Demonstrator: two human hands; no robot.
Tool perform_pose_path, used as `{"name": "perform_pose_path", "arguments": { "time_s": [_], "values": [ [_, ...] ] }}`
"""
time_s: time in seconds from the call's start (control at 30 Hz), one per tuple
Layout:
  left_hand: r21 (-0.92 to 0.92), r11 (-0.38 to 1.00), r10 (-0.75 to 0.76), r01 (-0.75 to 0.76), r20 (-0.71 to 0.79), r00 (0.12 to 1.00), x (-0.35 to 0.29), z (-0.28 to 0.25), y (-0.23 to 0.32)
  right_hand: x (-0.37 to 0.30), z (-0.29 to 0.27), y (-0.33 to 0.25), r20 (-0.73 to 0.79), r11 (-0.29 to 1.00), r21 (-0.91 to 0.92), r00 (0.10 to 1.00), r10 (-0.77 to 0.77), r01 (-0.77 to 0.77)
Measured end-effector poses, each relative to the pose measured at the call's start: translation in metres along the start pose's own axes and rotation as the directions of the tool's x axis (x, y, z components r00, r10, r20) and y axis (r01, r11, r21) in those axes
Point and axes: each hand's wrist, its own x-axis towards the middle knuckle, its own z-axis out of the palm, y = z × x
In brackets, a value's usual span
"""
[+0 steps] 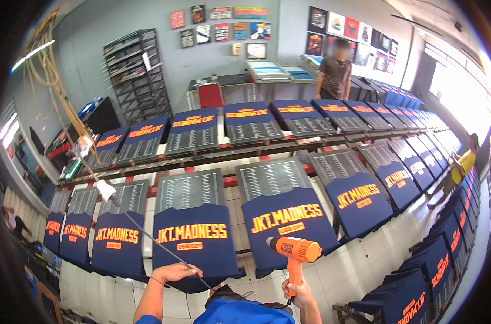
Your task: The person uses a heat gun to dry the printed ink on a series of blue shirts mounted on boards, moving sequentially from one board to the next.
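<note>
While near edge of navy shirt (288,217), heat gun (298,249) beside wide tiled aisle (359,267)

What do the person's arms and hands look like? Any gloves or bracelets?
No gloves. The left hand has a thin, dark bracelet at its wrist, and a bit of blue sleeve shows farther up. The right hand shows no bracelet.

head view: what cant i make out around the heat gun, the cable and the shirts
All in the head view:
- Lower handle of the heat gun: partly covered by the right hand.
- Lower end of the cable: past the left hand, lost at the wearer's body.
- Lower-right shirt: cut off by the bottom edge.
- Farthest shirts at right: too small, washed out by glare.
</note>
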Motion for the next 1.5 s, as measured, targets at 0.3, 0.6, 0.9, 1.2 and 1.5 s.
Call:
{"name": "perform_pose_path", "arguments": {
  "time_s": [0.3, 0.6, 0.9, 1.2, 1.5],
  "values": [
    [0.179, 0.983, -0.056, 0.044, 0.065, 0.996, 0.109, 0.076, 0.098, -0.051, -0.095, -0.063, -0.084, 0.99, 0.053, 0.989, -0.124, 0.129],
    [0.256, 0.956, -0.189, 0.141, 0.171, 0.967, 0.181, 0.102, 0.08, 0.019, -0.116, -0.116, 0.006, 0.985, -0.07, 0.987, -0.16, 0.16],
    [-0.002, 0.936, -0.345, 0.352, 0.192, 0.919, 0.201, 0.098, -0.041, 0.102, -0.095, -0.205, 0.036, 0.951, -0.306, 0.999, -0.037, 0.046],
    [-0.252, 0.842, -0.487, 0.477, 0.024, 0.873, 0.154, 0.098, -0.054, 0.191, -0.09, -0.273, 0.034, 0.957, -0.277, 0.994, 0.1, -0.086],
    [-0.684, 0.552, -0.821, 0.477, -0.347, 0.453, 0.079, 0.104, -0.131, 0.231, -0.099, -0.316, -0.073, 0.882, -0.412, 0.973, 0.218, -0.228]
  ]
}}
